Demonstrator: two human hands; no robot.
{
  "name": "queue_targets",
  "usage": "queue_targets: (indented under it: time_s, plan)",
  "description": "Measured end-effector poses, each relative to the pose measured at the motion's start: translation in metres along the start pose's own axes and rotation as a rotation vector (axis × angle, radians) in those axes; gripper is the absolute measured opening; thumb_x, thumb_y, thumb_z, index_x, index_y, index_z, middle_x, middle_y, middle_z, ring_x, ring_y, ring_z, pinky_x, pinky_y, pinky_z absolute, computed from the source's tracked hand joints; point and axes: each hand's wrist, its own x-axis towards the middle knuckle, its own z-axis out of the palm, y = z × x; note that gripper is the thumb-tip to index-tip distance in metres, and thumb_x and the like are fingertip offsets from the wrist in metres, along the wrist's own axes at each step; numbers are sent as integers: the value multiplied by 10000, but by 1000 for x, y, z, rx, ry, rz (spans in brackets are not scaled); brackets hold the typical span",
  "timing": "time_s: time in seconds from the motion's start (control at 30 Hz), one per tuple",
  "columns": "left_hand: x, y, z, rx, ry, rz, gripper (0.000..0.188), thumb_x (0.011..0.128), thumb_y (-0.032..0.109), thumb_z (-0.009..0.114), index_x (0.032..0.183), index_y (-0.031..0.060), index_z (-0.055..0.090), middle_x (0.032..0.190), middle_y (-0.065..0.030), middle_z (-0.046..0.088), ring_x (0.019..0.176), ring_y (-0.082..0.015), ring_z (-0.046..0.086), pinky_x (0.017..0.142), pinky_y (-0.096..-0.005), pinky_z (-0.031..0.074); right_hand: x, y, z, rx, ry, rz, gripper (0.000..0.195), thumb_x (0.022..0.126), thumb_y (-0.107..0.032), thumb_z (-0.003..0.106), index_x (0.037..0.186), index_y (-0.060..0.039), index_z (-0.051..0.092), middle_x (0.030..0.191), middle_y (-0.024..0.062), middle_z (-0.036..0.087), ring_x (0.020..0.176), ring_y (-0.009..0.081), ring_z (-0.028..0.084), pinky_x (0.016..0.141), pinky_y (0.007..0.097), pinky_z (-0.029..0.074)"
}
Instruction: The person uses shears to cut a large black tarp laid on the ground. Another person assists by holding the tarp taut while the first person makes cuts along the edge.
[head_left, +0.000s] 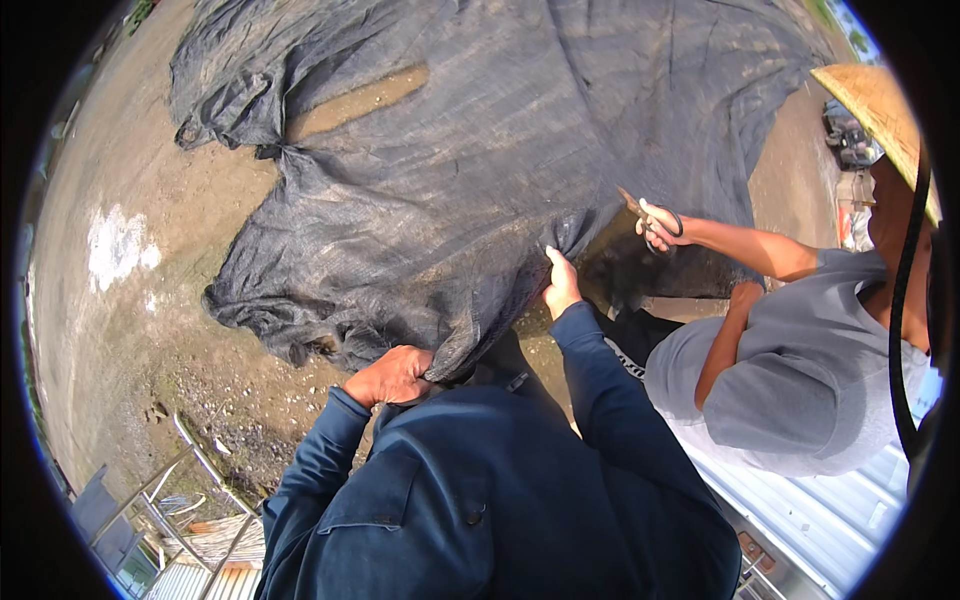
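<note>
A large sheet of black mesh netting (465, 172) lies spread and wrinkled over the ground before me. My left hand (394, 375) grips a bunched edge of it close to my body. With the fingers of my right hand (561, 281), I hold the same edge farther out to the right. Just beyond that hand, a co-worker's hand (660, 226) holds scissors (637, 206), their blades pointing at the netting. The netting has a long opening at the upper left, where bare ground shows through.
A co-worker in a grey shirt (787, 375) and straw hat stands close at my right. Corrugated metal sheeting (817, 502) lies at the lower right. A metal frame (202, 465) stands at the lower left on gravelly ground (187, 360). A white patch (120, 247) marks the ground at left.
</note>
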Motion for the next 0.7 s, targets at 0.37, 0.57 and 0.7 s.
queue_targets:
  time_s: [0.37,0.57,0.7]
  plan:
    - [-63,15,-55,-163,53,-66,254,695,15,668,943,-22,625,812,-187,641,744,-364,627,681,-391,499,19,1,19,-33,22,-60,343,947,-202,617,1204,24,596,1233,164,644,1100,316,626,966,483,503]
    - [-83,5,-63,-296,59,-93,285,702,33,685,982,-4,647,884,-210,667,843,-422,634,719,-407,512,21,-1,55,-83,22,0,449,919,-275,689,1235,22,574,1260,145,628,1111,309,623,957,469,510]
    - [-108,8,-82,-350,99,-214,282,716,5,658,998,-4,645,830,-156,662,741,-170,623,723,-338,501,49,2,70,-89,49,24,484,906,-302,707,1241,21,573,1274,147,617,1121,309,614,967,474,505]
